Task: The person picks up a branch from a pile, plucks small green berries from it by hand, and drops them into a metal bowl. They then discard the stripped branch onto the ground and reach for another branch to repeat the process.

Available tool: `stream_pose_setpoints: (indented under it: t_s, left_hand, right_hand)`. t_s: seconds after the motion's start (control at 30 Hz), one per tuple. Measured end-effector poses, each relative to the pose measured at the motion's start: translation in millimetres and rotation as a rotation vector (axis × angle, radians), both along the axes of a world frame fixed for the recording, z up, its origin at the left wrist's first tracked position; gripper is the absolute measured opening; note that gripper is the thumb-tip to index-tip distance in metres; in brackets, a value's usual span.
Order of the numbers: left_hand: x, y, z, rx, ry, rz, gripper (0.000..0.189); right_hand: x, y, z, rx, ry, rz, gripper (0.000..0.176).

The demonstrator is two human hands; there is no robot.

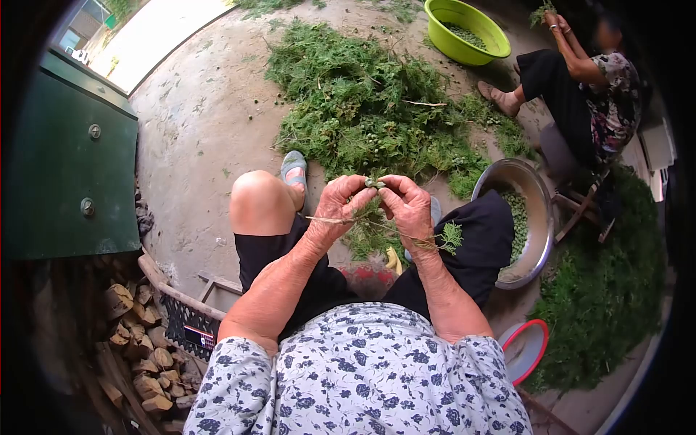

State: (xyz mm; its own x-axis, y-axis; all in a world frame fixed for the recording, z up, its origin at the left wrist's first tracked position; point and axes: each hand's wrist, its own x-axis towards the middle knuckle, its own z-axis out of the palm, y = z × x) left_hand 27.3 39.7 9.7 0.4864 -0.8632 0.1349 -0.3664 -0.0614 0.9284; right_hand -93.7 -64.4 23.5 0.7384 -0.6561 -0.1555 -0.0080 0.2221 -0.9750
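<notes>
Both of my hands meet in front of my knees, fingertips nearly touching. My left hand (341, 206) is closed in a pinch on a green sprig (371, 210) with a thin brown stem that sticks out to the left. My right hand (408, 206) pinches small green cones (375, 183) at the top of the same sprig; a leafy tip hangs by my right wrist. Beyond my hands a large heap of green branches (362, 101) lies on the floor. A metal basin (540, 217) holding many small green cones stands beside my right knee.
A yellow-green basin (464, 36) with cones stands at the back. A co-worker (587, 94) sits at the upper right, holding a sprig. More branches (602, 290) and a red-rimmed bowl (523, 351) lie at the right. Firewood (156, 362) and a green cabinet (72, 159) are at the left.
</notes>
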Motion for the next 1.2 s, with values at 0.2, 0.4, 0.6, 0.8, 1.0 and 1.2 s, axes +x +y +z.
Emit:
stream_pose_setpoints:
  t_s: [0.2,0.4,0.6,0.8,1.0,1.2]
  left_hand:
    - [0.5,-1.1,0.1,-0.029,-0.009,0.022,0.016]
    - [-3.0,1.5,12.1,0.101,0.025,0.017,0.015]
    - [-2.3,0.0,7.1,-0.023,-0.268,-0.036,0.015]
    - [-1.2,-2.5,-2.1,0.073,-0.164,0.009,0.017]
    - [-3.7,-3.4,0.4,-0.035,-0.140,-0.068,0.013]
    - [-1.1,-0.7,13.6,0.032,0.308,0.088,0.018]
  right_hand:
    - [-0.2,2.8,-1.2,-0.022,-0.033,-0.012,0.015]
    - [-1.8,1.3,-3.1,0.003,0.001,0.031,0.014]
    - [-3.9,0.0,-12.3,0.280,-0.155,0.001,0.020]
    - [-3.9,-0.6,2.3,0.132,-0.060,0.066,0.024]
    - [-5.9,-2.9,-6.7,0.053,0.050,0.103,0.021]
    - [-4.8,-12.7,5.8,0.594,-0.265,-0.112,0.012]
